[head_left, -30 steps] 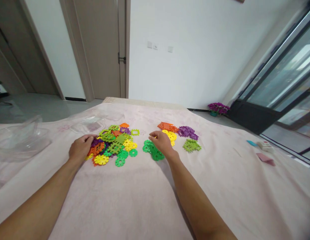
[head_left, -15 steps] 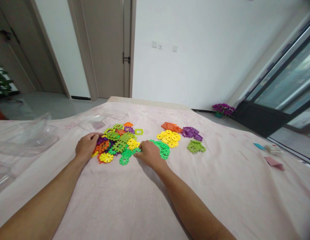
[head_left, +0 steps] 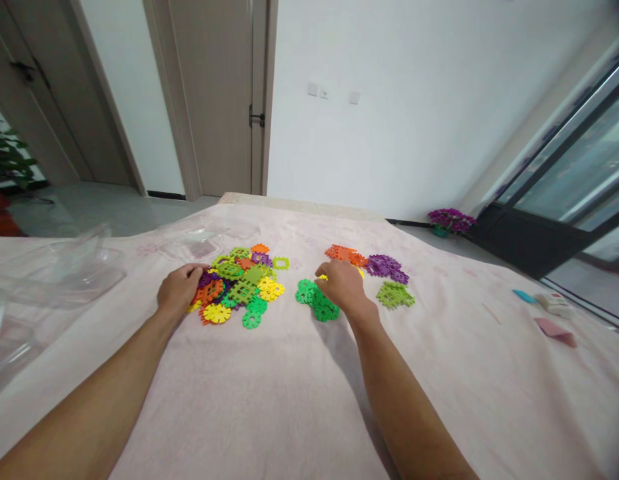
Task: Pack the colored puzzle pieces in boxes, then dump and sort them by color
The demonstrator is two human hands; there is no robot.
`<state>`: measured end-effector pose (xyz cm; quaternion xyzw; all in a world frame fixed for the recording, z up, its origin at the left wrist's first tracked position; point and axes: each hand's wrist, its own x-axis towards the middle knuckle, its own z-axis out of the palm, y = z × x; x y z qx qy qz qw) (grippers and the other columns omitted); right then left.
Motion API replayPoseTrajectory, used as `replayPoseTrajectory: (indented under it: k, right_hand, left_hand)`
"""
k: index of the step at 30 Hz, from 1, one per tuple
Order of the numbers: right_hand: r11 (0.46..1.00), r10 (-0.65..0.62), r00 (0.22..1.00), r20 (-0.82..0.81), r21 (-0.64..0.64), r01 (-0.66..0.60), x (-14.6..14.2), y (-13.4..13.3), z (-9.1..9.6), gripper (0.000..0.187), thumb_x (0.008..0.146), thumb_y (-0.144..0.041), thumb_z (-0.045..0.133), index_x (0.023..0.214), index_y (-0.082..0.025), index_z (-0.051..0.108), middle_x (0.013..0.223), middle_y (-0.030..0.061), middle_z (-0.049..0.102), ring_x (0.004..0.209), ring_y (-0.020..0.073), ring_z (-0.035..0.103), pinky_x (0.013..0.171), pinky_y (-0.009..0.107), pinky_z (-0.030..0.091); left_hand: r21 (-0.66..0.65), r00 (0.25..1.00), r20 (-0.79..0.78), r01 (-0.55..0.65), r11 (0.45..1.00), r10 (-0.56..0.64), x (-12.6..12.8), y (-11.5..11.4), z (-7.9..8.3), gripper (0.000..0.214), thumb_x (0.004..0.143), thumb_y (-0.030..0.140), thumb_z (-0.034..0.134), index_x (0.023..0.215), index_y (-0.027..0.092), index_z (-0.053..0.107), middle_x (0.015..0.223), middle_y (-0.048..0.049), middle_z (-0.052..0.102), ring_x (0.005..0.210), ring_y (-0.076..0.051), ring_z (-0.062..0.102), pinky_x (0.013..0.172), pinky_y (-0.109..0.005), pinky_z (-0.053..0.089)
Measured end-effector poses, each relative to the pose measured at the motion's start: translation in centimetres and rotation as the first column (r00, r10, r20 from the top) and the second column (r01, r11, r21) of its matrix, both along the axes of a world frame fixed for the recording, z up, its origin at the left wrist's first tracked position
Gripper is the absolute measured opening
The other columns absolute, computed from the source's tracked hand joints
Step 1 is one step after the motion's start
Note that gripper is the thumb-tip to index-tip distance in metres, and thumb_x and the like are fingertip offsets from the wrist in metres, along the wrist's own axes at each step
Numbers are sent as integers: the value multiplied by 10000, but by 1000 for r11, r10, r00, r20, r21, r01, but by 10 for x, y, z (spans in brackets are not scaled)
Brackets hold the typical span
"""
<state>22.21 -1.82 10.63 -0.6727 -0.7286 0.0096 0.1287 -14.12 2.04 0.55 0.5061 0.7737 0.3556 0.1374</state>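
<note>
A mixed pile of flat plastic interlocking pieces (head_left: pixel 242 283) in yellow, green, orange and purple lies on the pink cloth (head_left: pixel 289 400). My left hand (head_left: pixel 180 290) rests on its left edge, fingers curled over purple pieces. To the right lie sorted heaps: dark green (head_left: pixel 316 301), orange (head_left: pixel 342 253), purple (head_left: pixel 386 266) and light green (head_left: pixel 395 295). My right hand (head_left: pixel 343 284) is closed over the yellow heap (head_left: pixel 360 272), which it mostly hides. A bit of yellow shows at its fingertips.
Clear plastic containers (head_left: pixel 64 270) and a clear lid (head_left: pixel 194 245) sit at the left and behind the mixed pile. Small items (head_left: pixel 552 313) lie at the cloth's right edge. A door (head_left: pixel 214 100) and a purple flower pot (head_left: pixel 449 220) stand beyond.
My right hand went left to the mixed pile's yellow pieces, then back right onto the yellow heap. My left hand stayed at the pile's left edge.
</note>
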Motion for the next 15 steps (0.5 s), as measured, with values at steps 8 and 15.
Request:
replayPoseTrajectory:
  k: [8,15]
  right_hand:
    - [918,397,914,-80,39,-395,-59,-14,-37,403,851,-563,753,1104,-250,777,1126,90,683,1066,242,556,925,356,417]
    - [880,474,880,18,14,-474,-85,-19,-57,556,883,-695,621,1209,-257,726,1195,97,645,1121,265,519,940,385,417]
  left_hand:
    - [-13,1000,24,6,1000,-6,0,-1,1,400,889,450,490,1109,295,786,1162,-34,765,1011,-274,680,826,-339,489]
    - [-28,1000,4,-3,1000,4,0,0,2,396,892,442,486,1111,299,782,1166,-32,764,1009,-282,672,795,-349,474]
